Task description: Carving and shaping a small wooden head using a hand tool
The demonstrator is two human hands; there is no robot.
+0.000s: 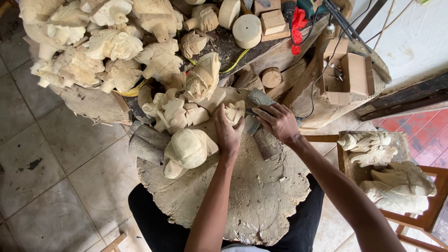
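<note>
My left hand (227, 133) grips a small pale wooden carving (234, 112) and holds it down on a big round wooden slab (261, 191) that rests over my lap. My right hand (278, 122) is closed around a metal chisel (254, 111), whose tip points left at the carving. The chisel's handle is mostly hidden by my fingers. A flat grey block (259, 98) lies just beyond the chisel.
A rounded carved figure (188, 148) and a grey mallet (148, 142) lie left of my left hand. Several pale carvings (112, 44) are heaped at the upper left. Wooden discs (247, 30) and blocks sit above. A low stool (396, 186) at the right holds more carvings.
</note>
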